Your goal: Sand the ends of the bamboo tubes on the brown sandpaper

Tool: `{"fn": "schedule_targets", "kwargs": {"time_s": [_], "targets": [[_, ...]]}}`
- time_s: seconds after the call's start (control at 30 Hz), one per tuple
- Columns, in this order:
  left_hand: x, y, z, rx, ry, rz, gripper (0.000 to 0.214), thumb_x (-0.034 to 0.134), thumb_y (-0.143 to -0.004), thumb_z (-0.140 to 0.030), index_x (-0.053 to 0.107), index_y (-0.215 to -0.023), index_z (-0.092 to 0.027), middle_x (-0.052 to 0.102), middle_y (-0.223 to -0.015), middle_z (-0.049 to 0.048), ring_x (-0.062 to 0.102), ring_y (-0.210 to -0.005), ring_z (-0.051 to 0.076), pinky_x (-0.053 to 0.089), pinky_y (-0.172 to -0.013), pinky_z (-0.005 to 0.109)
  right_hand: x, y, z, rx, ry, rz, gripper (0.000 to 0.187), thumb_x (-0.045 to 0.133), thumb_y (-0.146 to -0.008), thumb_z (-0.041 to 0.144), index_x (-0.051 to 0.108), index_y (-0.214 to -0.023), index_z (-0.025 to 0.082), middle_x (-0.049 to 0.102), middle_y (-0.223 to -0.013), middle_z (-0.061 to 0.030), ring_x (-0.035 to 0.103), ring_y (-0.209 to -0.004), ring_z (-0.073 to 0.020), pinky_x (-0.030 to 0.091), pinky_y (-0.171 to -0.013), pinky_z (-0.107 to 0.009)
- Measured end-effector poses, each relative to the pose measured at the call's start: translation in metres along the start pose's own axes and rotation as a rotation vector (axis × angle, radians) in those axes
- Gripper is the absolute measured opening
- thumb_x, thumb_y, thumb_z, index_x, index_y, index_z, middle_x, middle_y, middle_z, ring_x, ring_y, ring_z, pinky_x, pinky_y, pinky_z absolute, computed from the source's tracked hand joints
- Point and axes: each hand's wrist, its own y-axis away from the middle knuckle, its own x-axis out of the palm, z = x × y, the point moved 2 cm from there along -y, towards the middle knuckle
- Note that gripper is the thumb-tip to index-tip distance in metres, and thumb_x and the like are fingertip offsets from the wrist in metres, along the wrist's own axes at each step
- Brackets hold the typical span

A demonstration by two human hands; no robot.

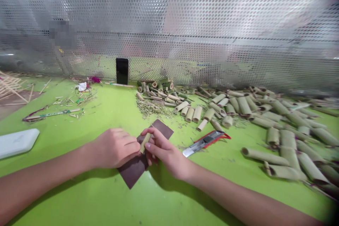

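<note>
A short piece of bamboo [145,143] is pinched between the thumb and fingers of my right hand [166,153], tilted over the sheet below. My left hand [116,148] is closed, its fingertips meeting the lower end of the bamboo; whatever lies inside its fingers is hidden. Under both hands a dark brown sheet, looking like sandpaper [162,129], lies diagonally on the green table [106,197]. Just right of my right hand is a utility knife [202,143] with a red and grey handle, its blade end towards me.
Many cut bamboo tubes [243,105] are heaped along the right and back. Bamboo shavings [150,107] lie at the middle. A phone [122,71] leans on the perforated metal screen [169,14]. At left are a white power-bank-like object [18,143], a marked stick [54,113] and thin sticks [13,86].
</note>
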Motion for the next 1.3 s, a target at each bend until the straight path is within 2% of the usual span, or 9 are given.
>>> {"fn": "schedule_targets", "kwargs": {"time_s": [0.13,0.27,0.47,0.63,0.83,0.93,1.07,1.3], "targets": [[0.000,-0.001,-0.002,-0.034,0.014,-0.018,0.025,0.043,-0.104,-0.027,0.059,-0.088,-0.017,0.065,-0.073,0.0004,0.058,-0.060,0.014,0.042,-0.057,0.029,-0.002,0.000,-0.001,0.014,0.002,-0.013,0.039,0.063,-0.096,0.054,0.049,-0.116,0.024,0.051,-0.070,0.0065,0.055,-0.059,-0.0132,0.035,-0.057,-0.029],[0.002,0.000,-0.004,-0.009,0.002,-0.033,0.025,0.041,-0.105,-0.025,0.057,-0.088,-0.017,0.064,-0.071,0.0001,0.057,-0.057,0.014,0.042,-0.056,0.028,-0.001,0.002,0.001,0.026,0.033,-0.018,0.043,0.061,-0.096,0.060,0.050,-0.115,0.023,0.051,-0.070,0.0061,0.055,-0.060,-0.0133,0.036,-0.057,-0.029],[0.003,0.001,-0.007,-0.004,0.016,-0.007,0.025,0.039,-0.105,-0.023,0.057,-0.090,-0.018,0.064,-0.072,0.0013,0.058,-0.057,0.015,0.044,-0.056,0.029,0.000,0.001,0.004,0.010,0.050,-0.001,0.048,0.065,-0.091,0.065,0.051,-0.111,0.023,0.047,-0.067,0.0072,0.045,-0.057,-0.0120,0.033,-0.054,-0.028],[0.004,0.001,-0.004,-0.016,0.055,-0.037,0.026,0.038,-0.106,-0.023,0.058,-0.092,-0.017,0.065,-0.073,0.0014,0.058,-0.058,0.014,0.041,-0.056,0.028,-0.002,0.001,0.004,0.010,0.022,0.026,0.046,0.065,-0.092,0.063,0.049,-0.113,0.025,0.049,-0.069,0.0067,0.046,-0.059,-0.0122,0.033,-0.055,-0.028],[0.002,-0.004,-0.006,-0.029,0.086,-0.064,0.035,0.036,-0.108,-0.036,0.057,-0.087,-0.017,0.065,-0.074,0.0015,0.056,-0.057,0.015,0.037,-0.053,0.029,-0.001,0.004,0.002,0.031,0.000,0.048,0.046,0.062,-0.095,0.061,0.047,-0.121,0.025,0.047,-0.071,0.0070,0.047,-0.061,-0.0124,0.034,-0.058,-0.028],[0.003,-0.005,-0.009,-0.021,0.042,-0.104,0.032,0.038,-0.108,-0.031,0.056,-0.085,-0.017,0.064,-0.072,0.0004,0.056,-0.058,0.014,0.037,-0.053,0.029,0.002,0.004,0.002,0.027,-0.008,0.062,0.048,0.061,-0.095,0.063,0.047,-0.121,0.025,0.046,-0.074,0.0067,0.044,-0.062,-0.0114,0.033,-0.058,-0.028],[0.008,-0.002,-0.008,-0.008,0.005,-0.087,0.034,0.033,-0.109,-0.029,0.055,-0.087,-0.017,0.066,-0.075,0.0010,0.058,-0.058,0.015,0.038,-0.054,0.030,0.002,0.003,0.004,0.047,-0.012,0.092,0.051,0.064,-0.093,0.064,0.046,-0.118,0.024,0.046,-0.074,0.0068,0.043,-0.061,-0.0111,0.030,-0.056,-0.027],[0.010,-0.003,-0.007,0.007,0.029,-0.102,0.032,0.033,-0.109,-0.028,0.053,-0.086,-0.018,0.065,-0.071,-0.0005,0.058,-0.054,0.013,0.040,-0.051,0.028,-0.002,0.002,0.008,0.061,-0.020,0.138,0.046,0.062,-0.096,0.060,0.045,-0.117,0.023,0.054,-0.075,0.0054,0.047,-0.060,-0.0109,0.034,-0.056,-0.027]]}}
